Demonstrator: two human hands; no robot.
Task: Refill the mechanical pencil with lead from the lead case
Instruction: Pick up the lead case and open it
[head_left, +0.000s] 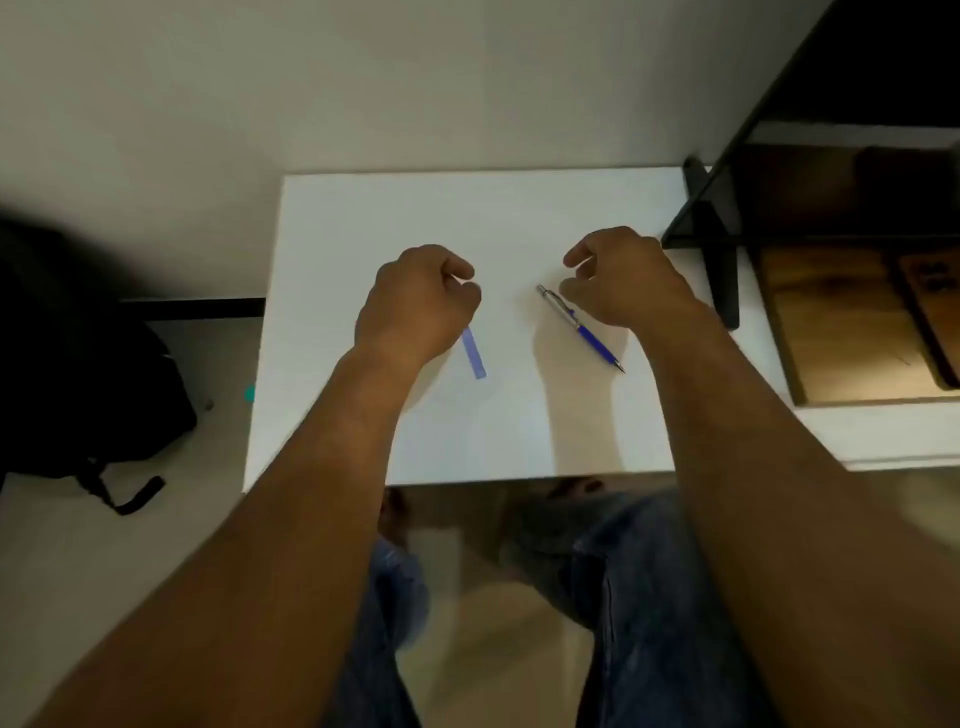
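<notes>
On the white table (363, 208), one mechanical pencil (582, 329), one lead case (476, 354) (blue), two hands: left hand (415, 304) curled, right hand (626, 275) loosely open, both empty.

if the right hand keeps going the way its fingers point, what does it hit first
The right hand has its fingers curled toward the left and slightly down, just above the silver end of the pencil. Going straight on, it would probably meet that end first, though its height above the table is unclear.

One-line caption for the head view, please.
Both hands hover over a white table: left hand above the blue lead case, right hand beside the mechanical pencil; nothing picked up yet.
</notes>
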